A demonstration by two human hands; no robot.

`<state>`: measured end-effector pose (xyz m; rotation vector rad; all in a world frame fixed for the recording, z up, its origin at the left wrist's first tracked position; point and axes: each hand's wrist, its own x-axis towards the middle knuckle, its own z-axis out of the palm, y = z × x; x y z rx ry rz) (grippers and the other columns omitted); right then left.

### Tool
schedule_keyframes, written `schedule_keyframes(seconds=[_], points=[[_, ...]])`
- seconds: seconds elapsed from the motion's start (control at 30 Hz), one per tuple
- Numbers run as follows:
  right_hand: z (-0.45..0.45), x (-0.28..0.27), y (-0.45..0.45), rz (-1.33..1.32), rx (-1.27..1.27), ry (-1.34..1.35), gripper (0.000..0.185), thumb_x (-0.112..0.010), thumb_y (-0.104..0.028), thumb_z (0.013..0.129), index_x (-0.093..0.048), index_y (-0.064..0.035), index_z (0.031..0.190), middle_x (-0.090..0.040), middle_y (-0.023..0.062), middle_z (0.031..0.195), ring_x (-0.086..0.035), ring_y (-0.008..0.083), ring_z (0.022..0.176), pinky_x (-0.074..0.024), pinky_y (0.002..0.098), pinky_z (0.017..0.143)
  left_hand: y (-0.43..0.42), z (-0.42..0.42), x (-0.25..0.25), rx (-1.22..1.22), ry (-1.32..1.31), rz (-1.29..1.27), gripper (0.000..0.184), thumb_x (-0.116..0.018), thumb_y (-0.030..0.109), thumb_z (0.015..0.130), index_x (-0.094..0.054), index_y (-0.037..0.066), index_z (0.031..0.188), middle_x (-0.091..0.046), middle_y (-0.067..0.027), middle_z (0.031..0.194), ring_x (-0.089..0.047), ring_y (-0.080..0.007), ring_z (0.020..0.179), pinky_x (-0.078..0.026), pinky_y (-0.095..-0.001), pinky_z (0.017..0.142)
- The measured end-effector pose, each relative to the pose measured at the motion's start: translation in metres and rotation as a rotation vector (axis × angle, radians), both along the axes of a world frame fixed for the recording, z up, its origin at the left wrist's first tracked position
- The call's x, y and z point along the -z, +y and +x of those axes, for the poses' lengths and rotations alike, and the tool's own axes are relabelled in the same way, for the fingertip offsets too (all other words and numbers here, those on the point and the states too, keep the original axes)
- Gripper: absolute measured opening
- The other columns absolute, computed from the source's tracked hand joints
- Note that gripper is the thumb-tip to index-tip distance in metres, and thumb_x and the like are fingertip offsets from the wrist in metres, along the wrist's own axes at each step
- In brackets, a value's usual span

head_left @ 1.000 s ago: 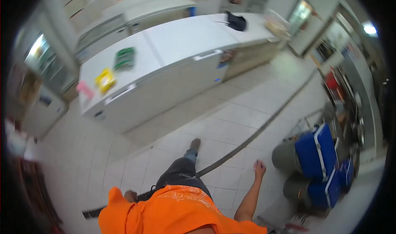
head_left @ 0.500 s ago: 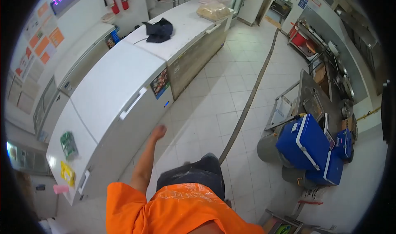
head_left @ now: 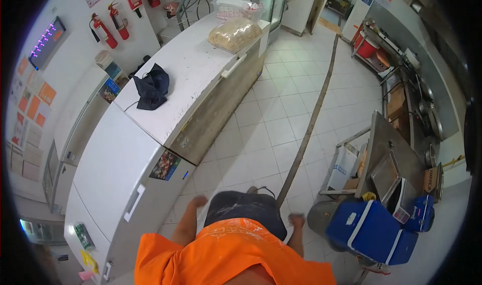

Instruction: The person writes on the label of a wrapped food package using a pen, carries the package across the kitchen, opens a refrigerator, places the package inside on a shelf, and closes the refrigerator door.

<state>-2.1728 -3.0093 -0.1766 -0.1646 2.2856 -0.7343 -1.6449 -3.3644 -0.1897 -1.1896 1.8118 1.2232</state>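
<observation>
My left hand [head_left: 199, 201] hangs in front of my left hip, over the tiled floor and to the right of the white chest freezer [head_left: 108, 157]. Nothing can be seen in it, and it touches nothing around it. On the other side, my right hand [head_left: 296, 219] is low beside my thigh, near the grey bin [head_left: 321, 214] and the blue cooler [head_left: 361, 224]. It too shows no object. Both hands are small and blurred, so how their fingers are set is unclear.
A dark cloth item [head_left: 152, 87] and a large plastic bag [head_left: 235, 34] lie on the farther freezer. A dark strip [head_left: 314, 114] runs along the tiled floor [head_left: 246, 144]. At right stands a metal table [head_left: 374, 154]. Fire extinguishers [head_left: 104, 31] hang at left.
My view has moved forward along the freezers, which appear closer and lower. My right hand has come into view at my side; my left hand has swung back toward my body.
</observation>
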Motion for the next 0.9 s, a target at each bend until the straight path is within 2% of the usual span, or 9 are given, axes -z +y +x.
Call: schedule_keyframes(seconds=[0.03,0.13,0.33,0.43,0.5,0.57,0.7,0.8,0.9], points=[[-0.043,-0.039,-0.061,-0.115,-0.022,0.001,0.033,-0.069,-0.034,0.083,-0.072,-0.0027,0.073,-0.068,0.0056,0.065,-0.065,0.0213,0.061,-0.0513,0.0400,0.059,0.034,-0.019,-0.059,-0.227,-0.126,0.053,0.042,-0.054,0.042,0.093,-0.072,0.004,0.094,-0.072,-0.0141,0.100,-0.068,-0.0316,0.088,-0.053,-0.0500,0.081],[-0.151,-0.098,-0.222,-0.391,-0.297,0.477,0.029,-0.069,-0.030,0.090,-0.072,-0.0045,0.076,-0.068,0.0037,0.063,-0.060,0.0105,0.053,-0.0464,0.0279,0.048,0.099,-0.002,-0.052,-0.409,0.029,0.001,0.034,-0.055,0.037,0.094,-0.073,0.008,0.091,-0.072,-0.0128,0.090,-0.068,-0.0245,0.078,-0.053,-0.0448,0.073],[-0.240,-0.187,-0.473,-0.600,-0.199,0.180,0.027,-0.066,-0.028,0.095,-0.070,-0.0016,0.091,-0.070,0.0064,0.074,-0.064,0.0114,0.059,-0.0471,0.0254,0.048,0.073,-0.056,-0.027,-0.509,0.192,-0.735,0.027,-0.058,0.025,0.091,-0.070,0.003,0.082,-0.071,-0.0164,0.079,-0.068,-0.0315,0.074,-0.052,-0.0425,0.068],[-0.238,-0.175,-0.558,-0.696,-0.137,0.034,0.026,-0.061,-0.027,0.098,-0.068,-0.0027,0.100,-0.072,0.0071,0.080,-0.068,0.0122,0.066,-0.0504,0.0244,0.051,-0.071,-0.148,-0.050,-1.207,0.286,-0.834,0.022,-0.061,0.016,0.090,-0.064,-0.004,0.081,-0.065,-0.0231,0.073,-0.065,-0.0376,0.067,-0.048,-0.0417,0.062],[-0.226,-0.163,-0.603,-0.676,-0.158,-0.086,0.024,-0.059,-0.027,0.099,-0.066,-0.0047,0.106,-0.072,0.0092,0.087,-0.070,0.0148,0.073,-0.0537,0.0252,0.054,-0.198,-0.219,-0.096,-1.100,0.321,-1.122,0.025,-0.064,0.018,0.090,-0.062,-0.005,0.082,-0.059,-0.0211,0.068,-0.056,-0.0264,0.058,-0.046,-0.0368,0.059],[-0.223,-0.152,-0.650,-0.677,-0.255,-0.154,0.024,-0.063,-0.024,0.098,-0.064,-0.0051,0.112,-0.072,0.0118,0.094,-0.071,0.0176,0.074,-0.0557,0.0281,0.056,-0.333,-0.283,-0.127,-1.226,0.654,-1.077,0.022,-0.065,0.018,0.091,-0.062,-0.003,0.084,-0.055,-0.0173,0.065,-0.049,-0.0222,0.056,-0.044,-0.0347,0.058],[-0.213,-0.205,-0.751,-0.691,-0.306,-0.175,0.024,-0.068,-0.024,0.094,-0.064,-0.0055,0.108,-0.072,0.0093,0.092,-0.069,0.0154,0.076,-0.0538,0.0268,0.058,-0.556,-0.383,-0.228,-0.902,0.833,-1.102,0.016,-0.066,0.018,0.090,-0.069,0.003,0.094,-0.067,-0.0162,0.076,-0.066,-0.0320,0.070,-0.051,-0.0388,0.064],[-0.223,-0.244,-0.835,-0.712,-0.376,-0.188,0.022,-0.066,-0.024,0.096,-0.064,-0.0046,0.106,-0.070,0.0073,0.089,-0.067,0.0140,0.081,-0.0521,0.0266,0.062,-0.680,-0.433,-0.286,-0.832,0.841,-1.320,0.033,-0.067,0.026,0.089,-0.062,0.005,0.115,-0.064,-0.0180,0.112,-0.063,-0.0364,0.102,-0.051,-0.0407,0.084],[-0.231,-0.273,-0.929,-0.832,-0.506,-0.175,0.021,-0.063,-0.022,0.098,-0.062,-0.0014,0.103,-0.067,0.0072,0.088,-0.065,0.0143,0.080,-0.0504,0.0271,0.063,-0.761,-0.467,-0.305,-0.966,0.735,-1.361,0.054,-0.071,0.033,0.086,-0.055,0.001,0.127,-0.057,-0.0228,0.127,-0.056,-0.0405,0.114,-0.047,-0.0450,0.094]])
